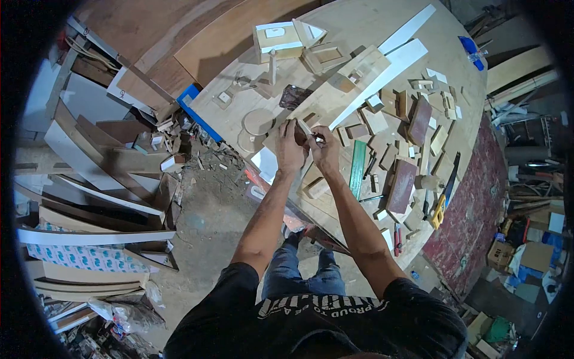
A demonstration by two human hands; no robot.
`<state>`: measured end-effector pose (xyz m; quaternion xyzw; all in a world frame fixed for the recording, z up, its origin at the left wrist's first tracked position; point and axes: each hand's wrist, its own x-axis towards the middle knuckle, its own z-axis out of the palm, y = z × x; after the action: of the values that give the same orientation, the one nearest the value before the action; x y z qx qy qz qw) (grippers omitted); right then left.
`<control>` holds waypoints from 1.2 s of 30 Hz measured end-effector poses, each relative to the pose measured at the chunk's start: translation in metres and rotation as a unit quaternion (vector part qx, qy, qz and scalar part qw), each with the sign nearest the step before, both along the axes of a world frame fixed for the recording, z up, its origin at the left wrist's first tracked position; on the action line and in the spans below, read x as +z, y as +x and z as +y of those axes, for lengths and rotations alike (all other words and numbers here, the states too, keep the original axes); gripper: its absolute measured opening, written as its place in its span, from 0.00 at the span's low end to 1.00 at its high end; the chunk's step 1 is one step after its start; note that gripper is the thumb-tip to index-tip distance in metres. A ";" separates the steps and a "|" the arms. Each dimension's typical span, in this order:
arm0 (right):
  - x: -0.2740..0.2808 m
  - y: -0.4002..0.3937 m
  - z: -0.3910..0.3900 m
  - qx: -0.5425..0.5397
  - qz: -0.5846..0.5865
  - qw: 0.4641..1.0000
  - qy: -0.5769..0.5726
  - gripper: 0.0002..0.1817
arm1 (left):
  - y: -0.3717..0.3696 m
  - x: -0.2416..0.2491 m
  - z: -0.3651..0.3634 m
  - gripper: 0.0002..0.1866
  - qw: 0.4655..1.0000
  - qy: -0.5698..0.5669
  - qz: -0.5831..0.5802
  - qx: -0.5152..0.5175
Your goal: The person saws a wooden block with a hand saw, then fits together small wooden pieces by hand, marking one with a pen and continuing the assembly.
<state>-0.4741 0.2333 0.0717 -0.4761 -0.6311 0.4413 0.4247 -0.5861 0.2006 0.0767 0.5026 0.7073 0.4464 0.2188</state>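
Observation:
Close together over the near left part of the workbench (230, 90), my left hand (290, 151) and my right hand (325, 149) grip a small pale wood piece (304, 127) between them. Fingers of both hands are bent around it, and they partly hide it. Just beyond the hands lie a dark patterned piece (295, 96) and a long pale board (359, 69). A round wooden disc (258, 121) rests left of my left hand. To the right of my right hand are a green strip (357, 169) and several small wood blocks.
Two reddish-brown blocks (401, 185) sit among offcuts on the right. A handsaw with a yellow handle (439, 216) lies by the bench's right edge. A small wooden box (278, 43) stands at the back. Curved panels (95, 236) are stacked at left, near floor scraps.

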 end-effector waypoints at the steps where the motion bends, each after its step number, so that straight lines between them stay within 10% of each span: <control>1: 0.001 0.001 -0.001 -0.001 -0.002 1.000 0.000 0.10 | -0.001 -0.001 0.001 0.37 1.000 -0.002 0.012 0.000; 14: 0.019 0.026 -0.018 -0.042 0.064 0.996 -0.056 0.19 | 0.001 -0.010 0.000 0.35 0.993 0.023 -0.116 0.024; 22: 0.140 0.062 -0.081 0.017 0.375 0.890 -0.261 0.17 | 0.031 0.143 -0.068 0.30 0.877 0.154 -0.448 -0.080; 36: 0.279 0.183 -0.181 0.007 0.446 0.865 -0.230 0.14 | 0.155 0.256 -0.147 0.39 0.821 0.181 -0.461 -0.285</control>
<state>-0.2911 0.0527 0.3507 -0.3077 -0.2584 0.7421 0.5364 -0.4311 0.0540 0.3331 0.4480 0.2554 0.6638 0.5418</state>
